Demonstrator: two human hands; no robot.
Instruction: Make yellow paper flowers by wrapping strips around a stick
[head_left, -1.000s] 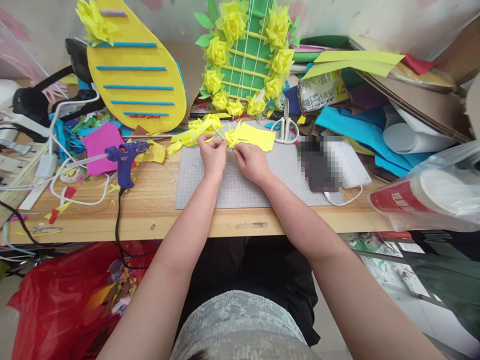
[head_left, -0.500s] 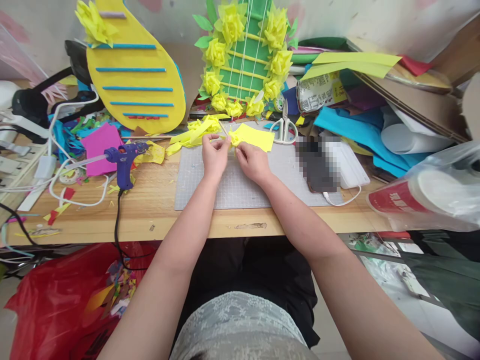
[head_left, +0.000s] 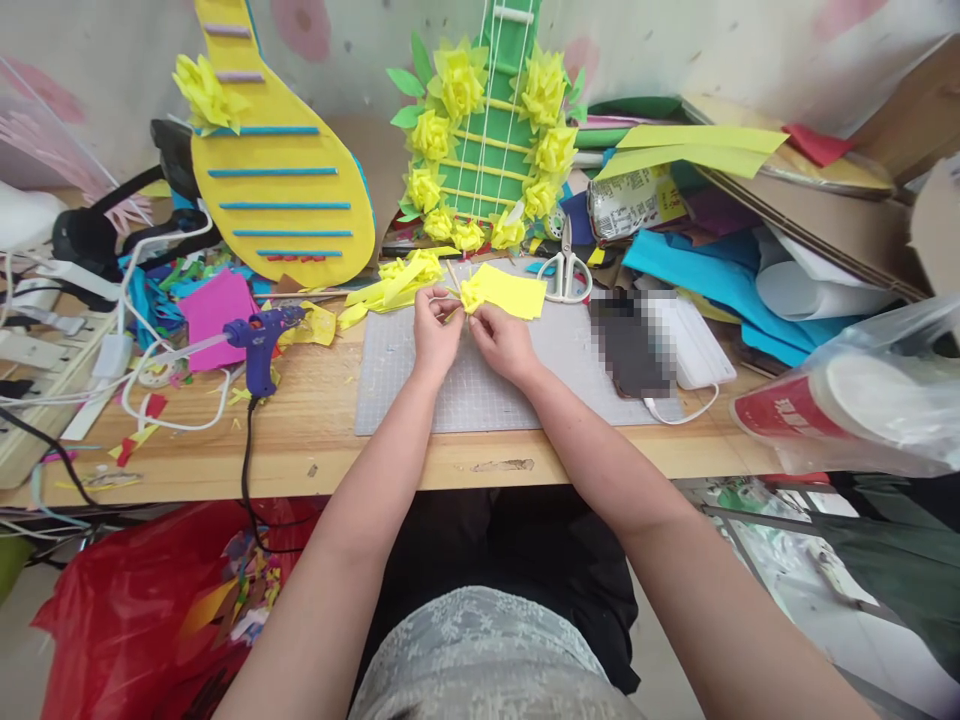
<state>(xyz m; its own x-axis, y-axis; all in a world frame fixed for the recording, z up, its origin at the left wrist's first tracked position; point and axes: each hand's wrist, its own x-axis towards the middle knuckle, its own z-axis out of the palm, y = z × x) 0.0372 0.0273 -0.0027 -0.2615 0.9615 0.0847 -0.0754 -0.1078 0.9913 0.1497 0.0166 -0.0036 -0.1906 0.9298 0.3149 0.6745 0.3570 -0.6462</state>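
Note:
A small yellow paper flower (head_left: 472,291) is between my two hands, above the grey cutting mat. My left hand (head_left: 436,328) pinches at its left side, fingertips closed, and a thin light stick (head_left: 453,276) pokes up beside those fingers. On the lower right of the flower, my right hand (head_left: 501,338) has thumb and fingers closed on it. What lies right between the fingertips is partly hidden. Just behind my right hand is a flat yellow sheet stack (head_left: 516,290). Yellow crepe strips (head_left: 394,282) lie beyond my left hand.
White-handled scissors (head_left: 565,275) lie behind the cutting mat (head_left: 390,390). A blue glue gun (head_left: 260,345) is at left, with a cord over the table edge. A phone (head_left: 634,350), bagged cup (head_left: 795,405) and paper pile are right. Decorated yellow (head_left: 277,225) and green (head_left: 480,170) instrument shapes stand behind.
The view has tilted slightly, so everything sits a bit lower in the picture. Both hands remain at the flower, with small shifts of the fingers.

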